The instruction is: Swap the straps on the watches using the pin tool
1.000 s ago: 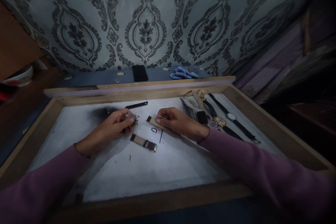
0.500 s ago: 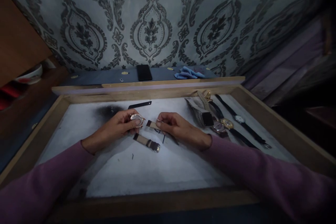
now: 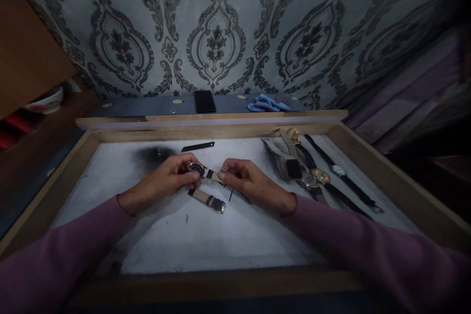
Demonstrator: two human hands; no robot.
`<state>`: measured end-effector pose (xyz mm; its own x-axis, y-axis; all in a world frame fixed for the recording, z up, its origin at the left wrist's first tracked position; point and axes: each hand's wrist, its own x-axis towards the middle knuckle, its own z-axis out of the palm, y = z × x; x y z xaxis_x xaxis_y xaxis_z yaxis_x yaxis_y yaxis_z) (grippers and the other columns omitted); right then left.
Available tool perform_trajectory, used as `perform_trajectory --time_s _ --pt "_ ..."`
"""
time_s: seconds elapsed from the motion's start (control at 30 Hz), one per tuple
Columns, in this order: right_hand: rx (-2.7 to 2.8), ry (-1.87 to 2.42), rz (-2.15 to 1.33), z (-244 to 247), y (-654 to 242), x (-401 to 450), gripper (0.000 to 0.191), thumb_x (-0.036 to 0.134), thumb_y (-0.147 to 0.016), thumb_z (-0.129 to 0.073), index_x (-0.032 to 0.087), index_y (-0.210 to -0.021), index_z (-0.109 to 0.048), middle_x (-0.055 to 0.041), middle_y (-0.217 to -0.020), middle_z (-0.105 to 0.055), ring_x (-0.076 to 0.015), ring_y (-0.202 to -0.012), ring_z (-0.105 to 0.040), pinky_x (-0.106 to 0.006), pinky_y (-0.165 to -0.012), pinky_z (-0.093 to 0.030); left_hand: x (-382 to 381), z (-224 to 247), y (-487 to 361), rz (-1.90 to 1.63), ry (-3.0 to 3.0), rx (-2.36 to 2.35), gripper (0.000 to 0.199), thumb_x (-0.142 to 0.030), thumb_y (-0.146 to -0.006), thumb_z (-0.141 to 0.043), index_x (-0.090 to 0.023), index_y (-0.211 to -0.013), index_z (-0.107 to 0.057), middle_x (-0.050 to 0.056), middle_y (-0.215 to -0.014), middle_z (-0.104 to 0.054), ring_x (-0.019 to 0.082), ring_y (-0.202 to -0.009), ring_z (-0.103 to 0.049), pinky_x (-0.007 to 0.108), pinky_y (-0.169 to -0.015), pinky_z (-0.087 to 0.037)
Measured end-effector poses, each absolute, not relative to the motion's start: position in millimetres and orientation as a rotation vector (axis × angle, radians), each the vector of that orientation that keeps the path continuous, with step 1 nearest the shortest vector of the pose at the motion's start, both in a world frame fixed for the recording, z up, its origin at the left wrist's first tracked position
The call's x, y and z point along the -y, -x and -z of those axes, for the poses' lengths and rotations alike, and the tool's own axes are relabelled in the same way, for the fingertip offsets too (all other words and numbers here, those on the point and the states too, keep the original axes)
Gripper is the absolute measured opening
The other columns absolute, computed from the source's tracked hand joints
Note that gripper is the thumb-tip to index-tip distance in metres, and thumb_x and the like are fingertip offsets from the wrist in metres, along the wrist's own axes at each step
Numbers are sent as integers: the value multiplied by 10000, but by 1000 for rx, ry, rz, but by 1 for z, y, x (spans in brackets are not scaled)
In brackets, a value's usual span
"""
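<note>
My left hand (image 3: 178,175) is closed on the watch case (image 3: 196,168), and my right hand (image 3: 242,177) pinches one strap piece (image 3: 213,176), its dark end just beside the case; whether they touch I cannot tell. The other strap piece (image 3: 202,197) lies on the white tray floor (image 3: 176,245), nearer me. I judge it best to brace the case firmly, line the strap up squares-on with its edge, and press gently without twisting, so neither slips
</note>
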<state>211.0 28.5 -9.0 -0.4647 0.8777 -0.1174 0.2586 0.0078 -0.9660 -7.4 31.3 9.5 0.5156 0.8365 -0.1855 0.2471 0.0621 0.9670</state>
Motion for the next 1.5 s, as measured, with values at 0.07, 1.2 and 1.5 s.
perform_trajectory --time_s 0.07,1.2,1.5 --pt "1754 1169 -1479 8 -211 -28 265 410 -823 -606 183 -724 -511 67 -551 -386 -81 -494 -305 -242 -462 -216 -31 -9 7 -571 -1472 -1008 166 -281 -796 -628 -152 -873 -556 8 -722 -634 101 -589 -490 212 -487 -287" --pt "1735 1162 -1498 11 -210 -29 324 465 -806 -622 182 -719 -492 41 -619 -424 -89 -544 -321 -237 -468 -234 -32 -6 7 -566 -1487 -999 184 -273 -743 -654 -157 -832 -542 -36 -662 -553 66 -498 -361 204 -448 -245" --pt "1751 1143 -1478 12 -209 -29 289 428 -817 -619 184 -719 -497 39 -619 -418 -93 -556 -323 -244 -484 -245 -31 -8 6 -554 -1481 -1011 182 -276 -750 -662 -165 -832 -542 -51 -629 -517 70 -506 -362 205 -457 -247"
